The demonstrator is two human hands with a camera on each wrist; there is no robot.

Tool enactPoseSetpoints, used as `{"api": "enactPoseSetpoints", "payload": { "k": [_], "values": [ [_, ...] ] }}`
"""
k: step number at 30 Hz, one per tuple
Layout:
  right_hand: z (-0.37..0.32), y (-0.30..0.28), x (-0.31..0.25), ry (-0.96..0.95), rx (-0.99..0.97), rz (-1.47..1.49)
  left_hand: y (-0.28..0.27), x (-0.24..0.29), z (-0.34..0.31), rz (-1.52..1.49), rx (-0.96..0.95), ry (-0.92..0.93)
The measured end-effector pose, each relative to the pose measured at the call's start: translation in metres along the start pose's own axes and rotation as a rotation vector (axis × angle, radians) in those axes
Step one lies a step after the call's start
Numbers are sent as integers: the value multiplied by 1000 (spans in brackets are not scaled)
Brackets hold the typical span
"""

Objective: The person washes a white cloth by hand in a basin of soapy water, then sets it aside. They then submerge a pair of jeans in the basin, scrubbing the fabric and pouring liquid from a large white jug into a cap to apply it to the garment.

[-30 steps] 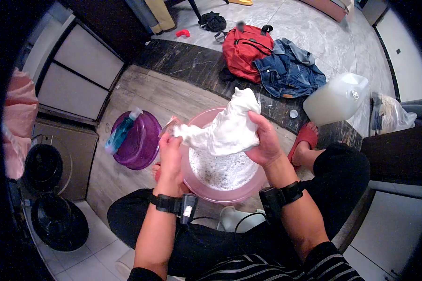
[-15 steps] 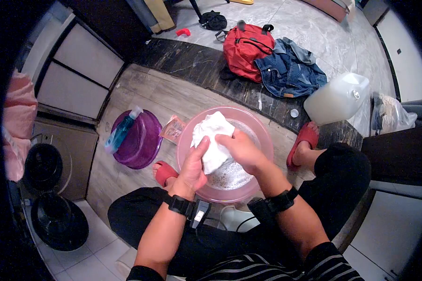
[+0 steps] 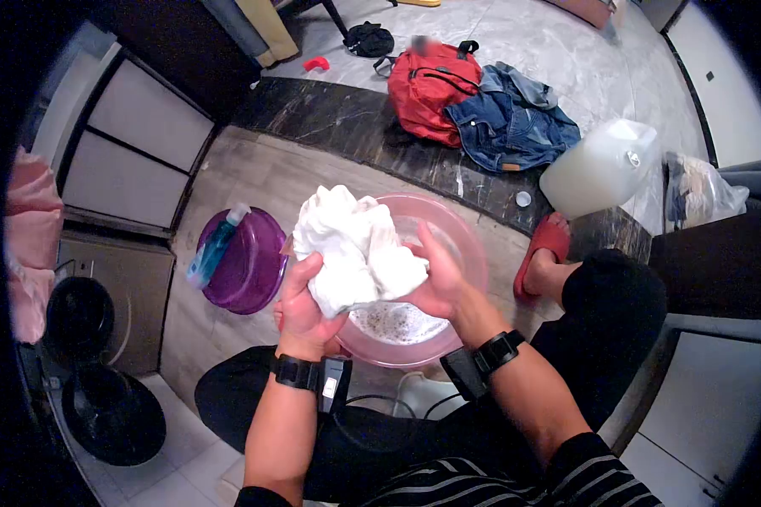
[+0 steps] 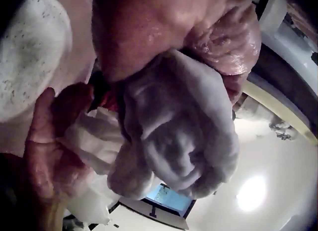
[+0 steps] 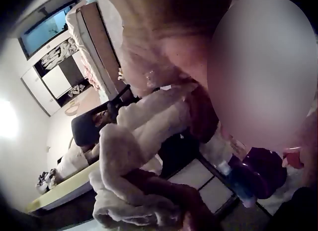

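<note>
Fingers of both hands hold the cloth [image 3: 347,249], the left hand [image 3: 303,311] gripping its near-left side, the right hand [image 3: 441,279] cupping its right edge with the thumb raised. Bunched above the tub [image 3: 469,228], it has no clear long axis; its bulk sits nearer the left hand.

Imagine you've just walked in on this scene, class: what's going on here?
A person's left hand and right hand hold a bunched white cloth above a pink basin of foamy water; the right fingers are mostly hidden. To the left, a bottle of blue liquid lies on a purple basin. Farther off, a red bag and a denim garment lie on the floor.
</note>
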State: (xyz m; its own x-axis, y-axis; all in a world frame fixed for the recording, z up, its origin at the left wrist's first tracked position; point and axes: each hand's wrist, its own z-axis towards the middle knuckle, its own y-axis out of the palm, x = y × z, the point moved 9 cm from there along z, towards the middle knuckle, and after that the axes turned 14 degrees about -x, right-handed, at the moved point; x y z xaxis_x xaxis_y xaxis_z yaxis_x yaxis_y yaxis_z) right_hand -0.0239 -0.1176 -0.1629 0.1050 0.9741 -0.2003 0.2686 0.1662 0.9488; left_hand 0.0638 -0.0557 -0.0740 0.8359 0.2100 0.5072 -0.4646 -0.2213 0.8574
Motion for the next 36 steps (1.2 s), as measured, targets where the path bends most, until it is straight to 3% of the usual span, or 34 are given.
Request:
{"api": "enactPoseSetpoints", "payload": {
  "k": [1,7,8,29,32,35,36],
  "values": [
    [2,11,-1,-20,-109,42,-1,-2,-1,-8,2,-22],
    [-19,33,-69,-402,-129,-197,-13,-8,-3,24,-71,-101],
    [-20,46,-73,-374,-223,-124,-16,-9,-4,28,-67,-115],
    [-23,68,-75,-362,-343,-52,-25,-17,0,106,31,-153],
    [-18,66,-70,-355,-247,-292,-36,-19,1,233,80,-162],
    [-11,71,-48,-286,-190,-790,-32,-19,7,282,138,-67],
    [-13,84,-35,-273,-92,-1019,-38,-21,7,201,120,-86]
  ]
}}
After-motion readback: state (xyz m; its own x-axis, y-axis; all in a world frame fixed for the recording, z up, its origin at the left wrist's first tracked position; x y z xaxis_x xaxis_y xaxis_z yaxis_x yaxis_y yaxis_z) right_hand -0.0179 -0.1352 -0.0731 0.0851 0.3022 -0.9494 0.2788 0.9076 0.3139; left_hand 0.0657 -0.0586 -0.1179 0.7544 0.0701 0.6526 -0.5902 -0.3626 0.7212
